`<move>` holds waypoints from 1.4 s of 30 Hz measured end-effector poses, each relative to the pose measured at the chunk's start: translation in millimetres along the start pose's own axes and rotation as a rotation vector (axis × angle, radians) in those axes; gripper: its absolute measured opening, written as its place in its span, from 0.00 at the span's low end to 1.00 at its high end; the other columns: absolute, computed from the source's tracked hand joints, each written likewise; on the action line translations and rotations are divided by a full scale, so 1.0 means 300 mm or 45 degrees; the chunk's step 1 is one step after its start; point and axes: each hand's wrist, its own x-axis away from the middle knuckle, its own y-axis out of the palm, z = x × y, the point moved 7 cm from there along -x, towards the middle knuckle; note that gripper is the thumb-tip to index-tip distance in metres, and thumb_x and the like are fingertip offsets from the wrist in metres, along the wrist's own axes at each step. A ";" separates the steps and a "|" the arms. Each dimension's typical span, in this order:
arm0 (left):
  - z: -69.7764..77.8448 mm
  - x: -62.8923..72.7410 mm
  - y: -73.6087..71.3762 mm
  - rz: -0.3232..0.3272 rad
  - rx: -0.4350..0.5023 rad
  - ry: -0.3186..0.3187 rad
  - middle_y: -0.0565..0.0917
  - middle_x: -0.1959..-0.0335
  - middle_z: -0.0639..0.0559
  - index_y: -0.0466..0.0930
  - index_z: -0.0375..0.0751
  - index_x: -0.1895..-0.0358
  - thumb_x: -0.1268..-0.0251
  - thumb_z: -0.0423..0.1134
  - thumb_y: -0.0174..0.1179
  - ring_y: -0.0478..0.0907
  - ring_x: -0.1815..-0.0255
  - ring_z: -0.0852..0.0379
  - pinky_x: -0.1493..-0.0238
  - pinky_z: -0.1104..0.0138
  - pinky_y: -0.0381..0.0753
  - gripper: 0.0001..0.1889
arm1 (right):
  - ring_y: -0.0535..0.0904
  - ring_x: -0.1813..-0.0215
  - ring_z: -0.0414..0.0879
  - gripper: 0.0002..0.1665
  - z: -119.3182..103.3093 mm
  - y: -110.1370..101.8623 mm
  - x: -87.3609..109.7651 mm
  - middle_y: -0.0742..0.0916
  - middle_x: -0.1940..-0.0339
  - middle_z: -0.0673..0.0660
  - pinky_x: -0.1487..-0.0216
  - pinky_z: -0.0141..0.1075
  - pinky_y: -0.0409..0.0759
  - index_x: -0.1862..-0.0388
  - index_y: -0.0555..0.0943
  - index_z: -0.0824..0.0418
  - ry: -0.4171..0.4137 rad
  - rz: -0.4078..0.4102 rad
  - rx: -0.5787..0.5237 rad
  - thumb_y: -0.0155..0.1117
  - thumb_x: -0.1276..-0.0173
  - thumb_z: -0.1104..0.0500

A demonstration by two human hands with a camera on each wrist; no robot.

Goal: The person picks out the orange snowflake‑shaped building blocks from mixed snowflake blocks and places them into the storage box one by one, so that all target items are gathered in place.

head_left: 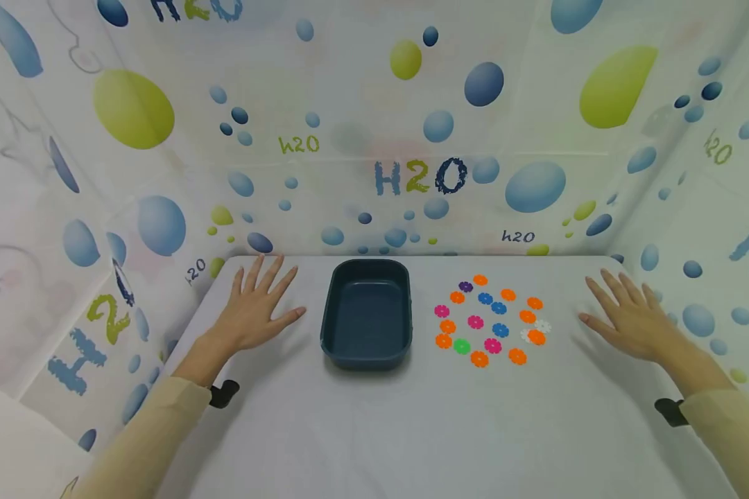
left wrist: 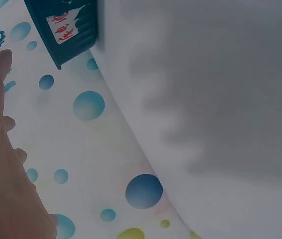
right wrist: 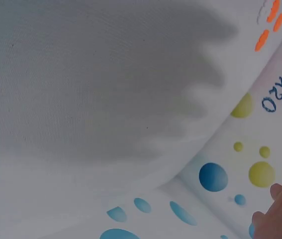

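Note:
My left hand (head_left: 250, 312) is held with fingers spread and straight, left of a dark blue rectangular bin (head_left: 367, 364). Nothing is in that hand. In the left wrist view, the bin (left wrist: 88, 30) carries a white label with red marks. Right of the bin lies a loose scatter of small flower-shaped discs (head_left: 476, 322), flat on the table, in orange, pink, blue, purple, green and white. On their far right side, my right hand (head_left: 636, 319) has its fingers spread, holding nothing. Some orange discs (right wrist: 262, 41) show at the corner of the right wrist view.
A white-covered table (head_left: 374, 436) lies under everything. Behind it and along both sides hang white curtains (head_left: 349, 90) printed with blue and green drops and "H2O" lettering. Both hands cast shadows on the tabletop.

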 end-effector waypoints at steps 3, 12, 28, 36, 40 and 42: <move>0.008 0.000 0.006 0.027 0.051 0.004 0.44 0.15 0.42 0.48 0.51 0.16 0.28 0.68 0.52 0.31 0.17 0.33 0.24 0.29 0.35 0.45 | 0.45 0.22 0.76 0.50 -0.010 0.001 0.009 0.53 0.19 0.74 0.24 0.71 0.30 0.16 0.49 0.63 -0.017 0.021 -0.026 0.56 0.23 0.39; 0.039 -0.005 0.008 0.120 0.276 0.024 0.52 0.17 0.40 0.53 0.46 0.18 0.31 0.59 0.63 0.44 0.18 0.31 0.24 0.30 0.46 0.45 | 0.55 0.27 0.77 0.50 -0.046 0.009 0.005 0.60 0.23 0.75 0.35 0.79 0.57 0.19 0.56 0.61 0.013 -0.005 -0.161 0.68 0.29 0.44; 0.075 -0.001 0.023 0.117 0.531 0.031 0.60 0.21 0.39 0.59 0.40 0.20 0.27 0.50 0.64 0.57 0.22 0.37 0.25 0.37 0.60 0.39 | 0.63 0.29 0.71 0.42 -0.134 0.050 -0.007 0.67 0.27 0.73 0.33 0.73 0.66 0.25 0.66 0.67 -0.047 -0.082 -0.338 0.70 0.29 0.48; 0.087 -0.009 0.044 0.102 0.710 0.003 0.66 0.26 0.35 0.61 0.35 0.23 0.27 0.44 0.65 0.69 0.29 0.36 0.34 0.42 0.76 0.36 | 0.76 0.41 0.64 0.36 -0.174 0.079 -0.017 0.77 0.35 0.69 0.42 0.63 0.81 0.30 0.71 0.68 -0.056 -0.085 -0.514 0.71 0.29 0.51; 0.097 -0.015 0.067 0.064 0.800 -0.040 0.70 0.29 0.33 0.62 0.34 0.24 0.27 0.42 0.65 0.76 0.35 0.35 0.40 0.45 0.82 0.35 | 0.79 0.50 0.55 0.31 -0.194 0.095 -0.029 0.83 0.47 0.64 0.50 0.41 0.86 0.36 0.76 0.70 -0.068 -0.081 -0.595 0.73 0.31 0.55; 0.102 -0.018 0.074 0.049 0.831 -0.057 0.70 0.30 0.33 0.62 0.34 0.24 0.27 0.41 0.65 0.78 0.37 0.36 0.41 0.46 0.83 0.34 | 0.79 0.53 0.52 0.28 -0.204 0.102 -0.035 0.84 0.52 0.61 0.55 0.32 0.84 0.39 0.77 0.70 -0.065 -0.086 -0.628 0.73 0.32 0.57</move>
